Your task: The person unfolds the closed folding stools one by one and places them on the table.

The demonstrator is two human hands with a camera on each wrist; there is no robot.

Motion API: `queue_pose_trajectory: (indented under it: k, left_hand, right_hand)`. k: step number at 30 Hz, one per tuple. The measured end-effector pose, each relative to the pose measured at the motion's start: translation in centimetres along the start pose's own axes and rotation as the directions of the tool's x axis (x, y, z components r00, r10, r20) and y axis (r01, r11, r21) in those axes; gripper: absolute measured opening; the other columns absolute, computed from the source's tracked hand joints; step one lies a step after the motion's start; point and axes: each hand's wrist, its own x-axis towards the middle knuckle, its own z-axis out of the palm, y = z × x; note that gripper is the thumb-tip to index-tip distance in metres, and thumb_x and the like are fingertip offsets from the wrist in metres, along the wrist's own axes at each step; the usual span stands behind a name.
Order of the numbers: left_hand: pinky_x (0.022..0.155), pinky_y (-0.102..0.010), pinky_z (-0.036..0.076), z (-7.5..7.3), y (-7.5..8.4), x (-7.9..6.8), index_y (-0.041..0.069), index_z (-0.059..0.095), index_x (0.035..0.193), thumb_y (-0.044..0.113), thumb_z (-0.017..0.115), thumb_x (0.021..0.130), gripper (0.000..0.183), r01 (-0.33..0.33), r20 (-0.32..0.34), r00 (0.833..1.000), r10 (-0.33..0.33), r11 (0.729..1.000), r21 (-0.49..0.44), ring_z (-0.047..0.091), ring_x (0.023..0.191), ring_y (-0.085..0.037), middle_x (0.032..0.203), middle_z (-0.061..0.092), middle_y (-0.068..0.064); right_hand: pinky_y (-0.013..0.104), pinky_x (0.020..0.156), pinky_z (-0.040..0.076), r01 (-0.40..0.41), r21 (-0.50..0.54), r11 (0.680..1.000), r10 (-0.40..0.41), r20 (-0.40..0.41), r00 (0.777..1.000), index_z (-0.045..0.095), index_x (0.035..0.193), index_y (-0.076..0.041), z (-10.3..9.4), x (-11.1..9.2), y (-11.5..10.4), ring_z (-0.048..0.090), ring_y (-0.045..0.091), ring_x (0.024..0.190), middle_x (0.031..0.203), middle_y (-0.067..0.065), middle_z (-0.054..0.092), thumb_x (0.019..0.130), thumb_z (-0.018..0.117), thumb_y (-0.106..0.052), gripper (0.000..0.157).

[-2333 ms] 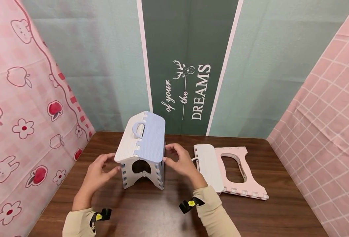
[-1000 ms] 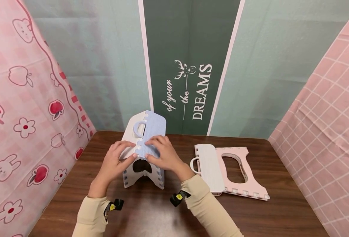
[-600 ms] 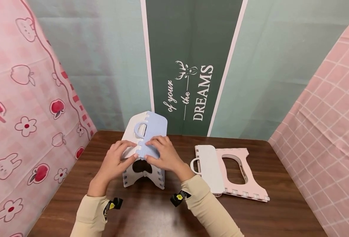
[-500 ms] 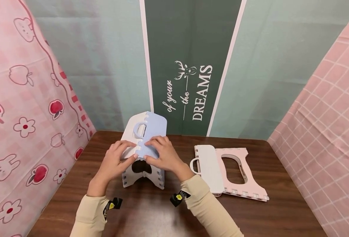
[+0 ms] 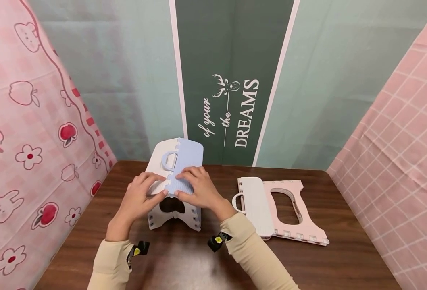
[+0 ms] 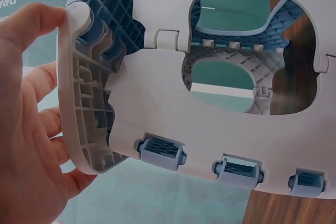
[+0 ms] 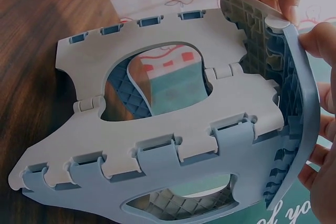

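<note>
A white and blue folding step stool (image 5: 188,155) stands on the table, its two hinged top halves forming a shallow ridge. The stool's blue carry handle (image 5: 167,161) sticks up at the hinge. My left hand (image 5: 138,197) presses on the white half near the hinge, fingers spread. On the blue half my right hand (image 5: 200,189) presses in the same way. The left wrist view shows the ribbed underside of the white half (image 6: 92,114) and the white end panel (image 6: 147,87). In the right wrist view the blue side panel (image 7: 189,166) faces the camera.
To the right a pink and white folding stool (image 5: 258,205) lies folded flat on the brown wooden table (image 5: 184,262). A green cloth backdrop (image 5: 126,80) rises behind the table. Pink patterned cloths hang at the left (image 5: 28,121) and right (image 5: 398,161) sides.
Both hands have moved from the stool's sides onto its top and now press by the hinge. The peaked top has become flatter, most recently with its white half spreading left.
</note>
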Motion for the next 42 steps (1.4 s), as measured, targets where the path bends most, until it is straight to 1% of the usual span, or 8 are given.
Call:
queue_pose_trajectory:
  k: [6, 12, 18, 27, 30, 37, 39, 42]
  left_hand:
    - [0.077, -0.056, 0.034, -0.2, -0.2, -0.2, 0.016, 0.064, 0.104, 0.029, 0.069, 0.080, 0.028, -0.011, 0.005, 1.000, 0.010, 1.000, 0.021, 0.049, 0.099, -0.034, 0.107, 0.056, -0.007]
    - [0.075, -0.053, 0.035, -0.4, -0.4, -0.2, 0.017, 0.065, 0.103, 0.031, 0.068, 0.080, 0.028, -0.028, 0.017, 0.999, 0.027, 0.998, 0.057, 0.049, 0.099, -0.033, 0.106, 0.056, -0.006]
    - [0.074, -0.050, 0.034, -0.4, -0.4, -0.1, 0.018, 0.065, 0.102, 0.032, 0.068, 0.079, 0.027, -0.031, 0.033, 0.999, 0.029, 0.996, 0.085, 0.047, 0.100, -0.031, 0.108, 0.055, -0.004]
    - [0.075, -0.052, 0.034, -0.4, -0.5, 0.0, 0.018, 0.064, 0.100, 0.032, 0.068, 0.078, 0.026, -0.038, 0.038, 0.999, 0.035, 0.994, 0.107, 0.047, 0.100, -0.032, 0.107, 0.055, -0.004]
    - [0.074, -0.052, 0.036, -0.6, -0.2, 0.1, 0.018, 0.065, 0.100, 0.033, 0.068, 0.078, 0.027, -0.026, 0.056, 0.998, 0.020, 0.993, 0.113, 0.049, 0.099, -0.031, 0.106, 0.056, -0.004]
    - [0.073, -0.053, 0.041, -1.7, 1.0, 0.6, 0.015, 0.067, 0.103, 0.032, 0.068, 0.079, 0.030, 0.003, 0.121, 0.992, -0.016, 0.994, 0.108, 0.053, 0.096, -0.031, 0.105, 0.060, -0.007]
    - [0.073, -0.051, 0.042, -1.9, 1.2, 0.4, 0.014, 0.067, 0.102, 0.032, 0.069, 0.078, 0.030, 0.010, 0.120, 0.992, -0.024, 0.993, 0.118, 0.053, 0.095, -0.030, 0.105, 0.060, -0.007]
    - [0.069, -0.050, 0.043, -2.0, 1.6, 0.0, 0.013, 0.067, 0.101, 0.030, 0.069, 0.077, 0.030, -0.012, 0.100, 0.995, -0.001, 0.991, 0.132, 0.054, 0.093, -0.030, 0.104, 0.061, -0.006]
  right_hand:
    - [0.039, 0.081, 0.037, -0.011, -0.017, 1.000, 0.011, 0.020, 1.000, 0.065, 0.110, -0.015, 0.2, 0.1, -0.3, 0.044, 0.021, 0.100, 0.112, 0.003, 0.054, 0.079, 0.065, -0.038, 0.039]
    - [0.037, 0.078, 0.035, -0.020, -0.050, 0.999, 0.022, 0.041, 0.999, 0.065, 0.109, -0.017, 0.2, 0.3, -0.5, 0.043, 0.020, 0.100, 0.112, 0.001, 0.053, 0.079, 0.064, -0.041, 0.038]
    - [0.037, 0.080, 0.034, -0.032, -0.085, 0.996, 0.039, 0.074, 0.997, 0.064, 0.108, -0.019, 0.2, 0.4, -0.7, 0.042, 0.019, 0.100, 0.112, 0.000, 0.052, 0.079, 0.063, -0.043, 0.038]
    - [0.037, 0.080, 0.035, -0.042, -0.100, 0.994, 0.051, 0.092, 0.994, 0.065, 0.107, -0.020, 0.1, 0.5, -0.8, 0.043, 0.019, 0.099, 0.112, 0.000, 0.053, 0.079, 0.062, -0.043, 0.037]
    - [0.037, 0.081, 0.035, -0.033, -0.106, 0.994, 0.044, 0.109, 0.993, 0.065, 0.108, -0.019, -0.1, 0.6, -0.8, 0.043, 0.019, 0.100, 0.113, 0.001, 0.053, 0.079, 0.061, -0.043, 0.037]
    - [0.038, 0.081, 0.041, 0.017, -0.089, 0.996, -0.006, 0.123, 0.992, 0.066, 0.105, -0.015, -1.3, 0.6, -0.8, 0.051, 0.020, 0.100, 0.105, 0.002, 0.059, 0.079, 0.065, -0.037, 0.034]
    - [0.037, 0.081, 0.042, 0.027, -0.098, 0.995, -0.014, 0.135, 0.991, 0.066, 0.105, -0.015, -1.6, 0.5, -1.0, 0.051, 0.019, 0.101, 0.106, 0.002, 0.059, 0.079, 0.065, -0.038, 0.035]
    - [0.037, 0.081, 0.042, 0.033, -0.109, 0.994, -0.017, 0.142, 0.990, 0.065, 0.106, -0.014, -2.1, 0.5, -1.3, 0.051, 0.020, 0.102, 0.106, 0.002, 0.058, 0.079, 0.065, -0.038, 0.036]
